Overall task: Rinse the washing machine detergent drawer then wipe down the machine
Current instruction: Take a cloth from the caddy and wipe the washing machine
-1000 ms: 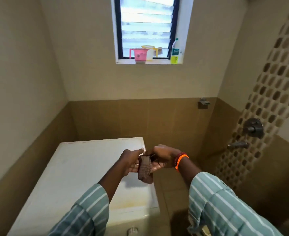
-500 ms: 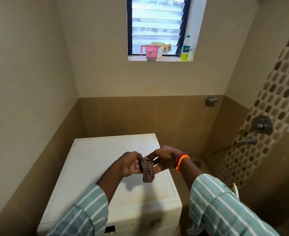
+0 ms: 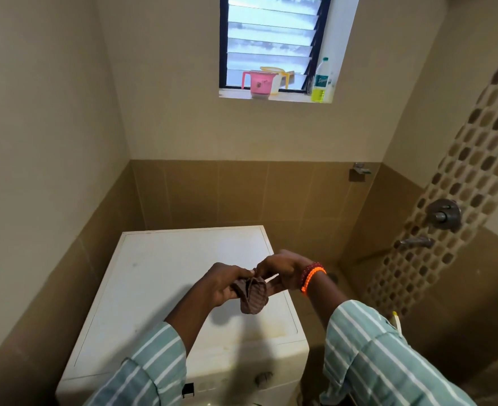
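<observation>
Hands meet above the white washing machine [image 3: 165, 273], which stands in the corner of a tiled bathroom with its top panel bare and a little stained toward the front. The left hand [image 3: 222, 284] has its fingers curled around one end of a small brown checked cloth [image 3: 252, 294], and the right hand [image 3: 280, 272] pinches the other end between thumb and fingertips, so the cloth hangs bunched between them, off the lid. An orange bead bracelet [image 3: 312, 278] circles the right wrist, and both arms wear green striped sleeves. On the window sill behind stand a pink mug [image 3: 259, 83], a yellow jug partly hidden behind it and a clear bottle [image 3: 321, 82] of yellow liquid. A tap [image 3: 414, 242] and a round mixer valve [image 3: 444, 215] sit on the mosaic strip at the right wall. The detergent drawer cannot be made out from this angle.
</observation>
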